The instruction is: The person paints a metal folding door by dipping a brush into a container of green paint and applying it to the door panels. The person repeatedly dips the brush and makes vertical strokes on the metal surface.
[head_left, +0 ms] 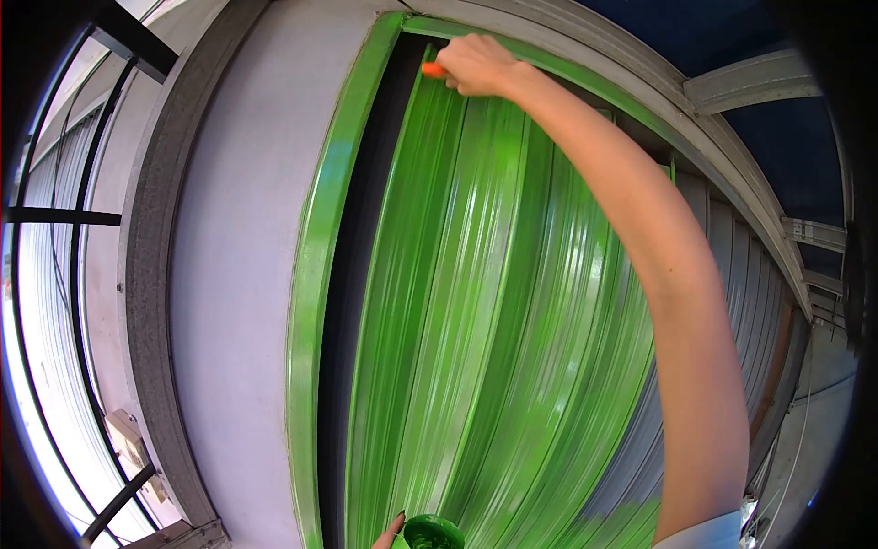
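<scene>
My right hand [477, 66] is raised at the top of a ribbed metal panel [476, 274], closed round an orange handle [433, 69]. The handle's working end is hidden by the hand and the panel's upper left edge. Wet-looking, glossy green paint covers much of the panel. Low in the view, my left hand [390, 532] shows only a few fingers, which hold the left side of a green container [433, 533] with green paint inside.
A green frame [315, 274] borders the panel, with a dark gap beside it. Left of it stand a pale wall [247, 274], a grey metal post [151, 274] and black window bars [78, 217]. Unpainted grey ribbed sheet [732, 265] continues at the right, under a pale beam [759, 82].
</scene>
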`<action>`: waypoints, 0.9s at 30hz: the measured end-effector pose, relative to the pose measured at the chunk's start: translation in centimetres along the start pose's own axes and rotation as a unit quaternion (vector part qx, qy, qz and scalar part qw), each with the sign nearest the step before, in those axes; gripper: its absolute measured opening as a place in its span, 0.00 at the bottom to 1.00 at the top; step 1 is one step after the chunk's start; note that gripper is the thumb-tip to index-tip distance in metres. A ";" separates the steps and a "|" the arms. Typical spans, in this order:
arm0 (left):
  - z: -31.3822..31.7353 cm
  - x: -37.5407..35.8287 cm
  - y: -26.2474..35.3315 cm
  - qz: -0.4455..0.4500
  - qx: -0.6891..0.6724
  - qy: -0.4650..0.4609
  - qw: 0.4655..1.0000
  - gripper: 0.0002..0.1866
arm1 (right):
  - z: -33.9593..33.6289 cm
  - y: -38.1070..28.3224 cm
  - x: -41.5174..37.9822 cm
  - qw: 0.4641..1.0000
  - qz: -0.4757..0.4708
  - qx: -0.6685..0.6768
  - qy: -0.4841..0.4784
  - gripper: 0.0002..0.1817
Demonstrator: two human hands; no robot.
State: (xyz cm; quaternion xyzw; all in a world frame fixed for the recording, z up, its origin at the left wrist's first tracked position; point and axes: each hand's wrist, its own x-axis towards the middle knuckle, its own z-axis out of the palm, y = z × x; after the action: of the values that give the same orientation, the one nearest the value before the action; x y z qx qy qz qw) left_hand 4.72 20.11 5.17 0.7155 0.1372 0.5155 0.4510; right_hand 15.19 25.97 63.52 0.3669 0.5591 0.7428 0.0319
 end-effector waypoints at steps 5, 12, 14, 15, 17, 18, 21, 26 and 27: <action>0.3 -0.4 0.3 -0.007 0.010 -0.007 1.000 0.56 | -1.7 -4.4 -1.3 0.993 -0.065 0.077 -0.066 0.09; 0.8 -0.6 0.1 -0.008 0.012 -0.005 1.000 0.55 | -0.3 -0.7 0.6 0.981 0.053 0.174 -0.061 0.14; 0.7 -0.7 0.3 -0.016 0.016 -0.005 1.000 0.55 | -0.1 1.1 0.5 0.984 0.100 0.145 -0.027 0.13; 0.6 -0.7 0.5 -0.016 0.020 -0.005 1.000 0.55 | -0.1 1.2 0.3 0.988 0.098 0.120 0.005 0.13; 0.5 -0.6 0.7 -0.005 0.027 0.000 1.000 0.55 | -0.2 1.4 -0.1 0.991 0.092 0.068 0.067 0.11; 0.6 -0.6 0.6 0.006 0.029 0.005 1.000 0.55 | 0.1 1.4 -0.2 0.993 0.075 0.069 0.064 0.11; 1.0 -0.5 0.2 0.019 0.015 0.009 1.000 0.54 | 1.1 0.3 -0.8 0.998 0.015 0.056 0.028 0.09; 1.2 -1.1 0.3 0.005 0.000 -0.002 1.000 0.55 | -1.0 -5.3 -3.5 0.988 -0.102 0.089 -0.069 0.09; 1.2 -1.2 0.5 0.010 -0.008 -0.002 1.000 0.55 | -1.4 -5.7 -3.7 0.986 -0.121 0.093 -0.071 0.09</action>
State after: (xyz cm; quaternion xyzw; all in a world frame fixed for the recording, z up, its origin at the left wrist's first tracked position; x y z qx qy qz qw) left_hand 5.11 18.43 4.75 0.7146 0.1249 0.5193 0.4517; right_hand 15.02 25.29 56.61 0.3498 0.6623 0.6503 0.1266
